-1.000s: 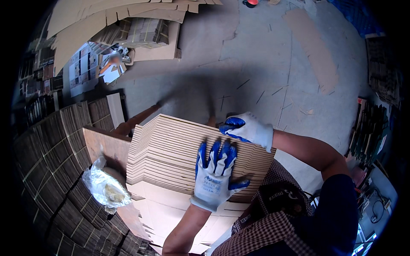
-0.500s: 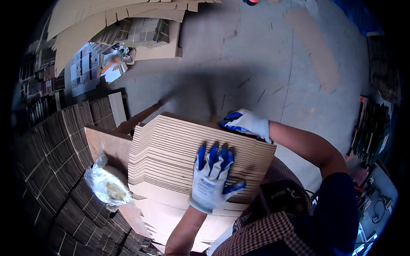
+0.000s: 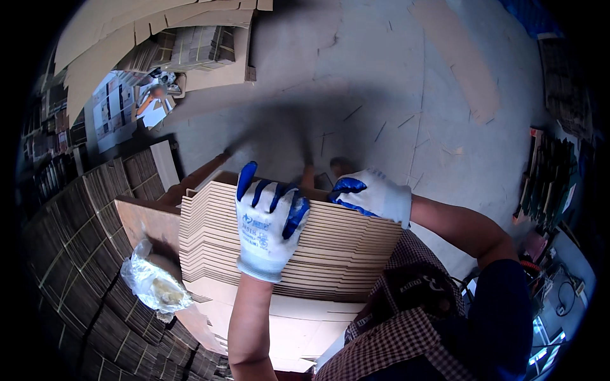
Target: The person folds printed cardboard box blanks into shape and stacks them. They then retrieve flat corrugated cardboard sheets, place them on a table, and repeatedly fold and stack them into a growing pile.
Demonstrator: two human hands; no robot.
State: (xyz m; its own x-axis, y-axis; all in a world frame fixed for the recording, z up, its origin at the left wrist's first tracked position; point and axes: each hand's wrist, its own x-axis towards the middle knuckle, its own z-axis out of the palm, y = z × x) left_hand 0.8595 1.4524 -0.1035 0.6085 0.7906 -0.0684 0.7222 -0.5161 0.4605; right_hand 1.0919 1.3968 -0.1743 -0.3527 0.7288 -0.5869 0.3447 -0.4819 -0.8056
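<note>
A thick stack of folded brown cardboard sheets [image 3: 343, 247], their edges fanned in steps, lies in front of me. My left hand [image 3: 270, 222], in a white glove with blue-coated fingers, rests across the stack. Its fingers bend at the far edge, the outermost one pointing up, and its thumb presses the sheets. At the far right edge my right hand [image 3: 372, 193], gloved alike, curls its fingers around the cardboard; its fingertips are partly hidden.
A wooden board [image 3: 143, 219] extends under the stack's left side, with a crumpled clear plastic bag [image 3: 152, 279] on it. Bundled cardboard [image 3: 76, 267] fills the left. More flat cardboard [image 3: 152, 25] lies at the far left. A long brown strip [image 3: 457, 63] lies on the floor.
My left hand has slid left and away from me to the stack's far edge, its fingers now bending there. My right hand stays on the far right edge. The view has shifted slightly.
</note>
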